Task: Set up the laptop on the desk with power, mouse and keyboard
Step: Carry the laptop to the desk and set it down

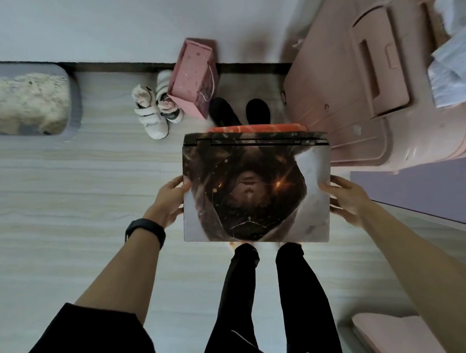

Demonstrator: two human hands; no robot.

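In the head view we hold the closed laptop [257, 188] level in the air over the pale floor [64, 200], near the middle of the frame, with its hinge edge at 12 o'clock. Our left hand [170, 202] grips its 9 o'clock edge, thumb on the lid. Our right hand [345, 196] grips the 3 o'clock edge the same way. A strip of something orange [253, 128] shows just past the hinge; we cannot tell what it is. A pink suitcase [357, 87] stands at 2 o'clock, a pink gift bag [193, 77] at 12 and small white shoes [151, 110] at 11. We see no desk, charger, mouse or keyboard that we can identify, so we judge the task barely begun: the laptop is only being carried, and placing, opening and connecting are all left.
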